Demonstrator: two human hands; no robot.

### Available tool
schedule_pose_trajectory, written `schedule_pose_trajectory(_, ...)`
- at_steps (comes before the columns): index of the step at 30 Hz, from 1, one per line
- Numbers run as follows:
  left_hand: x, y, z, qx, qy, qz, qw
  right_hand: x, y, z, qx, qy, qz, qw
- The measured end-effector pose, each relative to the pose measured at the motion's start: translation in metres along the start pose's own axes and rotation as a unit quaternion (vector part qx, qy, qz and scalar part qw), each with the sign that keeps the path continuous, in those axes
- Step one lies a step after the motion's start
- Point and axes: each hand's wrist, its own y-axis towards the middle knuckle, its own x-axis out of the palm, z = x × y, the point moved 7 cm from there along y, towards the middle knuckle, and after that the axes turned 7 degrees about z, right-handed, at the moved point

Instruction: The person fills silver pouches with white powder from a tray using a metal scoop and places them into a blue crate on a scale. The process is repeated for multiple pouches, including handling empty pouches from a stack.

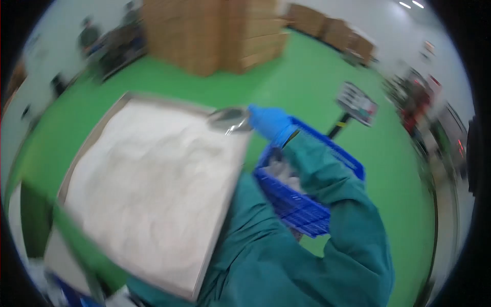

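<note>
My right hand (271,124), in a blue glove, is closed on a shiny metal scoop (227,121). The scoop overlaps the upper right corner of a shallow tray (220,238) in this view. White powder (148,184) fills the tray, its surface uneven with low mounds and hollows. Just below my right forearm stands a blue plastic basket (302,212) with pale, crumpled pieces (284,171) inside. Nowhere in the picture does my left hand show.
Stacked cardboard boxes (204,36) rise from the green floor (302,77) ahead. Beyond the basket a scale display (357,103) stands on a post. A blurred person (89,36) is at the far left beside a dark cart (120,48). Machinery lines the right wall.
</note>
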Motion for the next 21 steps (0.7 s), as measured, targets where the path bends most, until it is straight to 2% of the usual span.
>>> schedule_pose_trajectory(1,0.016,-0.01,-0.032,-0.078,-0.071,-0.02,0.994,0.03,0.023,-0.017,-0.034,0.005,0.033,0.999)
schedule_pose_trajectory(2,0.019,-0.02,-0.038,-0.111,-0.086,-0.014,0.99,0.059,0.042,-0.034,-0.067,0.016,0.071,0.995)
schedule_pose_trajectory(4,0.031,-0.026,-0.049,-0.198,-0.12,-0.102,0.968,0.13,0.073,-0.07,-0.052,0.024,-0.025,0.998)
schedule_pose_trajectory(6,0.015,-0.005,-0.013,-0.167,-0.053,-0.105,0.979,0.189,0.07,-0.131,-0.115,0.041,-0.08,0.989)
schedule_pose_trajectory(7,0.014,-0.005,-0.012,-0.188,-0.069,-0.121,0.972,0.223,0.063,-0.148,-0.143,0.026,-0.119,0.982)
schedule_pose_trajectory(8,0.018,-0.003,-0.012,-0.204,-0.093,-0.136,0.965,0.277,0.054,-0.164,-0.195,0.071,-0.133,0.969)
schedule_pose_trajectory(9,0.027,-0.011,-0.022,-0.205,-0.095,-0.142,0.964,0.269,0.048,-0.196,-0.243,0.13,-0.089,0.957)
schedule_pose_trajectory(11,0.033,-0.024,-0.043,-0.241,-0.196,-0.076,0.947,0.273,0.024,-0.23,-0.248,0.059,-0.31,0.916)
schedule_pose_trajectory(13,0.039,-0.012,-0.026,-0.213,-0.202,-0.081,0.952,0.283,-0.013,-0.26,-0.261,0.091,-0.368,0.888)
schedule_pose_trajectory(14,0.036,-0.004,-0.015,-0.19,-0.196,-0.077,0.959,0.296,-0.04,-0.276,-0.253,0.112,-0.39,0.878)
schedule_pose_trajectory(15,0.041,0.004,-0.003,-0.217,-0.195,-0.084,0.953,0.305,-0.063,-0.291,-0.251,0.134,-0.411,0.866)
schedule_pose_trajectory(16,0.045,0.009,0.004,-0.188,-0.177,-0.114,0.959,0.304,-0.079,-0.302,-0.262,0.139,-0.42,0.858)
schedule_pose_trajectory(17,0.046,0.016,0.013,-0.138,-0.134,-0.13,0.973,0.299,-0.087,-0.311,-0.233,0.146,-0.422,0.864)
schedule_pose_trajectory(18,0.044,0.028,0.035,-0.125,-0.216,-0.107,0.962,0.293,-0.094,-0.32,-0.207,0.153,-0.425,0.868)
schedule_pose_trajectory(19,0.043,0.038,0.053,-0.105,-0.129,-0.172,0.971,0.29,-0.097,-0.315,-0.19,0.159,-0.437,0.865)
schedule_pose_trajectory(20,0.041,0.044,0.066,-0.074,-0.075,-0.187,0.977,0.299,-0.104,-0.303,-0.165,0.238,-0.444,0.848)
schedule_pose_trajectory(21,0.037,0.049,0.078,-0.057,-0.066,-0.149,0.985,0.306,-0.107,-0.292,-0.14,0.311,-0.45,0.825)
